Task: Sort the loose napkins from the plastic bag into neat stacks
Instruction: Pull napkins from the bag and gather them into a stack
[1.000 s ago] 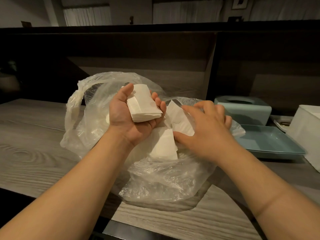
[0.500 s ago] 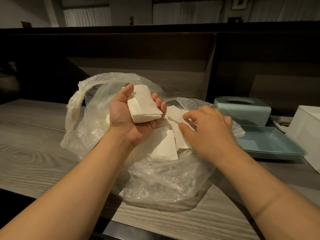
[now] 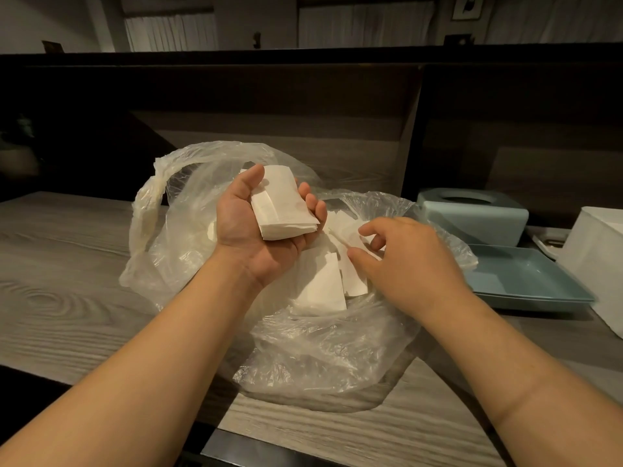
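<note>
A person's two bare forearms reach over a wood-grain counter (image 3: 60, 264) toward a crumpled clear plastic bag (image 3: 320, 358) that lies open on it. The left hand (image 3: 259, 230) is palm up above the bag, thumb and fingers curled round a small squared stack of white napkins (image 3: 283, 210). Since a second ago that stack has not moved, while the right hand (image 3: 408, 264) has dipped lower into the bag's mouth; its thumb and forefinger now pinch the edge of a loose napkin (image 3: 350, 237) from the jumbled pile of napkins (image 3: 323, 288) inside. This suggests the next sheet is about to join the held stack, and much of the pile remains unsorted. The bag's raised handle loop (image 3: 158, 183) stands left of the left hand. To the right, near the bag, sit a pale blue tray (image 3: 526, 281), a blue tissue box (image 3: 472, 214) and a white box (image 3: 600, 261), crowding that side. Bare counter shows on the left for setting stacks down.
</note>
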The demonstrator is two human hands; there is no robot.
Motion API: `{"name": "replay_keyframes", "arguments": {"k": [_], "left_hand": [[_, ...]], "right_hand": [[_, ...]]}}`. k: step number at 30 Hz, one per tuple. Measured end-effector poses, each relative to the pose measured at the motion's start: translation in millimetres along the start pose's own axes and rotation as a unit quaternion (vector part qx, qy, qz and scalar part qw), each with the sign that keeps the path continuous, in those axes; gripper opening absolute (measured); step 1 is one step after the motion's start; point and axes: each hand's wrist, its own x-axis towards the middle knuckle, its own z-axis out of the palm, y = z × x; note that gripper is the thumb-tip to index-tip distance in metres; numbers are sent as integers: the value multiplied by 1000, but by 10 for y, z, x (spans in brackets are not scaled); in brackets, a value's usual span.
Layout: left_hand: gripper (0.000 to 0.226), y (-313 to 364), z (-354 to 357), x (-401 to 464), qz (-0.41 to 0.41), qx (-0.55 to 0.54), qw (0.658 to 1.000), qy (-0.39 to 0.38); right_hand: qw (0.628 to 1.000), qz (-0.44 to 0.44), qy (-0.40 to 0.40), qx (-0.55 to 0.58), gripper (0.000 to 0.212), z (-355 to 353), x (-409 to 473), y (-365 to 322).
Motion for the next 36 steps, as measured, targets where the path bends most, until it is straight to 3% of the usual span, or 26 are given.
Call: {"name": "replay_keyframes", "arguments": {"k": [13, 20, 25, 30, 36], "left_hand": [[52, -7, -4, 10, -5, 6, 1000, 1], [52, -5, -9, 11, -4, 6, 1000, 2], [52, -5, -9, 15, -5, 8, 1000, 6], [53, -12, -2, 7, -10, 5, 1000, 14], [53, -20, 2, -15, -22, 13, 1000, 11]], "right_hand": [[998, 38, 47, 35, 14, 40, 7, 41], [999, 29, 18, -21, 38, 12, -2, 8], [999, 16, 45, -13, 18, 35, -15, 20], [986, 56, 101, 117, 12, 48, 24, 23], [910, 107, 158, 369, 18, -114, 54, -42]]}}
